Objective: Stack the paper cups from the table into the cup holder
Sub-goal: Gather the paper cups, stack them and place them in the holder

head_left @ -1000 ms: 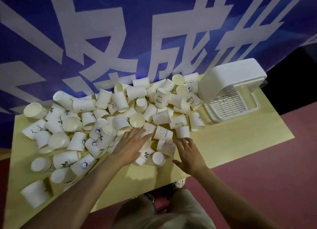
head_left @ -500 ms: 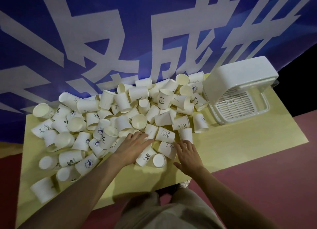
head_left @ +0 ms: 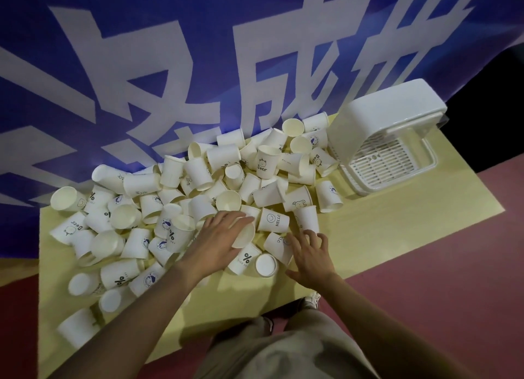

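- Cups (head_left: 198, 197) lie in a jumbled heap on the yellow desk (head_left: 397, 231); many overlap, so lower ones are partly hidden, and most prints are too small to read.
- Cup holder (head_left: 388, 140), white, stands on the desk just beside the heap's far end, well apart from both hands.
- Left hand (head_left: 218, 236) curls over one tilted cup (head_left: 243, 234) at the heap's near edge, gripping it.
- Right hand (head_left: 309, 253), fingers bent, touches a toppled cup (head_left: 276, 244) beside it; whether it grips is unclear.
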Demonstrator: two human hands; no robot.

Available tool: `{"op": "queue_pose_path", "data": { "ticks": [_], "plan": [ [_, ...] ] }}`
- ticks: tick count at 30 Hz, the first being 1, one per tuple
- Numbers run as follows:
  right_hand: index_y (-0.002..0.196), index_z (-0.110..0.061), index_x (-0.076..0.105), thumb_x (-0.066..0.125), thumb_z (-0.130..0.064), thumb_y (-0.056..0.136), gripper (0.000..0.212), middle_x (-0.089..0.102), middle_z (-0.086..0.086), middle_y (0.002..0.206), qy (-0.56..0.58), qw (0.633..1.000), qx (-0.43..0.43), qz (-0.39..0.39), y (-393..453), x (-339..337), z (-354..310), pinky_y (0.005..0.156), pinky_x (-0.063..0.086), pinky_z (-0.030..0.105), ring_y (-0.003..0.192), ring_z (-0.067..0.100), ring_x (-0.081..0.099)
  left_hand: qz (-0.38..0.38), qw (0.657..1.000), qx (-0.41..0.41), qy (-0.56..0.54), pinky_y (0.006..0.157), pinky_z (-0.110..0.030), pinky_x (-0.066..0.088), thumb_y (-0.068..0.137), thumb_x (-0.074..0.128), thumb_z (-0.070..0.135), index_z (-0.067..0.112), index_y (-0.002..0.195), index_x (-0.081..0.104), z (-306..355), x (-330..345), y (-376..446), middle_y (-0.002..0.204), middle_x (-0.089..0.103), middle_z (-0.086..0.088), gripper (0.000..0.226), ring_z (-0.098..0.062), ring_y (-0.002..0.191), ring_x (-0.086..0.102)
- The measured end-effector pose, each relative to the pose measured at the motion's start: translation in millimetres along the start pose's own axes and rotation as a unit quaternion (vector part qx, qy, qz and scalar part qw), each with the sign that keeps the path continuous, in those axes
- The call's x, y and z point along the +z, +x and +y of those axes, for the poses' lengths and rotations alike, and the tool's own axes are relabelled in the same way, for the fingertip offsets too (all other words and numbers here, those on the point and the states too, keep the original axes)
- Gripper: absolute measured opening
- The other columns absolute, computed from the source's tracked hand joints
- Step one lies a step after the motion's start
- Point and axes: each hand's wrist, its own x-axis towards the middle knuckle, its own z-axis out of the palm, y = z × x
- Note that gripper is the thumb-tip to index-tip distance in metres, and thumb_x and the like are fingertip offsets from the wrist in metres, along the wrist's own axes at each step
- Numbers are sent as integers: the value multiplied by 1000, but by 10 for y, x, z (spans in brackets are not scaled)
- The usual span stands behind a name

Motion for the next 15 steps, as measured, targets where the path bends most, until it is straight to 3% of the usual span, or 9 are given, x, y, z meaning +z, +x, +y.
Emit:
{"op": "queue_pose_path", "data": {
  "ticks": [3,6,15],
  "plan": [
    [153,-16,37,75,-71,70,107,55,7,137,-3,1000,6,-14,-6,9,-53,108,33,60,131,35,47,53,997,-25,-59,111,-36,36,88,74,35,37,151,40,91,-156,-116,149,42,15,72,-14,135,38],
    [153,-16,38,71,-67,78,97,56,6,137,-2,1000,21,-8,-9,16,-70,108,33,58,131,33,47,97,988,-43,-111,108,-35,37,86,78,31,33,149,45,159,-242,-291,147,46,13,71,-15,133,41],
    [141,-17,48,67,-58,78,77,57,5,130,66,996,29,53,-179,-210,-62,95,49,46,118,33,52,125,970,-62,-200,111,-39,42,85,81,30,31,148,43,305,-240,-447,146,44,15,73,-11,135,41]
  ]
}}
